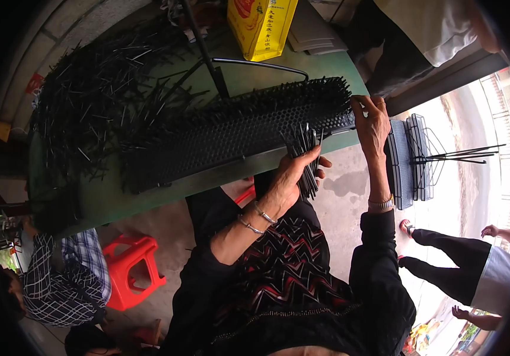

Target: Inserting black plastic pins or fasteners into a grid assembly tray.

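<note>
A long black perforated panel (219, 142) lies aslant on the green table. Short black bristle-like strips (279, 94) stand up from its holes along the far side, while the near rows show bare holes. My left hand (286, 178) is closed round a bundle of thin black strips (309, 161), just in front of the panel's right half. At the panel's far right end, my right hand (372, 127) has thumb and forefinger pinched together beside the last bristles. Whatever lies between those fingertips is too small to make out.
Loose black strips (98, 89) heap on the table's left. A yellow box (262, 26) and a black metal rod frame (212, 68) stand behind the panel. A red stool (133, 270), a person in plaid (68, 285) and perforated racks (406, 163) are around; another person (462, 255) is at right.
</note>
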Motion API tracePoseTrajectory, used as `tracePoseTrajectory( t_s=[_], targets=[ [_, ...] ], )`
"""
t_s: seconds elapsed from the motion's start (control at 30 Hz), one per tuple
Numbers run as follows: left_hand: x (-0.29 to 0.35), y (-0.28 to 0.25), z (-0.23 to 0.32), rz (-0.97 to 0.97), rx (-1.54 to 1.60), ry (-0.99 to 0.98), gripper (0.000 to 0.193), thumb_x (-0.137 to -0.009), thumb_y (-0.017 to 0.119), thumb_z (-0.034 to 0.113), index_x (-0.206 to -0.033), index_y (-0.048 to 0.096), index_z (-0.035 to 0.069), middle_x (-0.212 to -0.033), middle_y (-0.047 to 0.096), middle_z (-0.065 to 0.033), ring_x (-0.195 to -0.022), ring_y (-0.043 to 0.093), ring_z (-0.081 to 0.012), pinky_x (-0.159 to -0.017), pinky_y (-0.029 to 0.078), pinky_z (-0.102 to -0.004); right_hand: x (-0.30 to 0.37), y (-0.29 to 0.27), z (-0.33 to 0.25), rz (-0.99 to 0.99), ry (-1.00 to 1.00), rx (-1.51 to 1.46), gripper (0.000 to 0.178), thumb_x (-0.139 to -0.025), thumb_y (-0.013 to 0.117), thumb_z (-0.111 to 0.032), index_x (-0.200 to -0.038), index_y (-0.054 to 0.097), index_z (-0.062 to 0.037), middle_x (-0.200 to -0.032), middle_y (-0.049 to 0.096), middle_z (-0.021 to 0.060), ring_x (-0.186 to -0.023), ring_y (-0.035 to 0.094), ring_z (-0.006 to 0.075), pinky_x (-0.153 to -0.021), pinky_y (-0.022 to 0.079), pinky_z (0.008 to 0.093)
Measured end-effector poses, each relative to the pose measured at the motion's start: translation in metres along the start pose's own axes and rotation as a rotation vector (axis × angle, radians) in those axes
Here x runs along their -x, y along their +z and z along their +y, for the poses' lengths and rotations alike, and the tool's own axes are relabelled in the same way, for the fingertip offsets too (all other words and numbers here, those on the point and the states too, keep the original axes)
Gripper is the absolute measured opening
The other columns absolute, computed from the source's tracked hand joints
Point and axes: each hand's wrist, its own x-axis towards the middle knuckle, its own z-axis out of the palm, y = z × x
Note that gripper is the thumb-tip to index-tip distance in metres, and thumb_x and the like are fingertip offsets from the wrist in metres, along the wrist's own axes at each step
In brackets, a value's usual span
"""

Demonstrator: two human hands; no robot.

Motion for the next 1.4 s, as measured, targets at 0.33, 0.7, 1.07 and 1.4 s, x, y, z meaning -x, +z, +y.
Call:
tracePoseTrajectory(
  t_s=[0.33, 0.7, 1.07, 1.4],
  targets=[
    [0.006, 0.006, 0.005, 0.034, -0.024, 0.002, 0.024, -0.089, 0.064, 0.029, -0.101, 0.065, 0.008, -0.087, 0.069, -0.0079, -0.068, 0.063, -0.0141, -0.057, 0.049, -0.0265, 0.012, 0.007, 0.005, 0.082, 0.13, -0.001, 0.023, -0.093, 0.061, -0.031, -0.109, 0.072, -0.0194, -0.091, 0.061, 0.006, -0.073, 0.061, 0.0178, -0.067, 0.047, 0.0309],
    [0.001, 0.008, 0.0, 0.056, -0.068, -0.009, 0.025, -0.085, 0.067, 0.028, -0.099, 0.066, 0.007, -0.085, 0.07, -0.0079, -0.071, 0.067, -0.018, -0.057, 0.047, -0.0274, 0.023, -0.008, 0.01, -0.052, 0.127, 0.013, 0.026, -0.094, 0.059, -0.031, -0.115, 0.07, -0.0204, -0.087, 0.06, 0.0056, -0.066, 0.059, 0.0168, -0.061, 0.046, 0.0302],
    [-0.001, 0.01, -0.006, 0.097, -0.076, -0.035, 0.026, -0.084, 0.068, 0.028, -0.093, 0.068, 0.003, -0.081, 0.07, -0.0082, -0.066, 0.068, -0.0179, -0.052, 0.047, -0.0276, 0.021, 0.003, 0.009, 0.025, 0.087, 0.018, 0.025, -0.095, 0.058, -0.028, -0.116, 0.069, -0.0206, -0.083, 0.057, 0.0047, -0.066, 0.058, 0.0156, -0.06, 0.045, 0.0302],
    [-0.005, 0.011, -0.007, 0.096, -0.079, -0.067, 0.024, -0.083, 0.069, 0.027, -0.096, 0.066, 0.007, -0.083, 0.07, -0.0079, -0.069, 0.067, -0.0179, -0.056, 0.048, -0.0278, 0.016, 0.009, 0.012, 0.049, 0.011, 0.175, 0.027, -0.094, 0.059, -0.034, -0.117, 0.068, -0.0228, -0.084, 0.055, 0.0093, -0.069, 0.058, 0.0195, -0.063, 0.047, 0.0325]
  ],
)
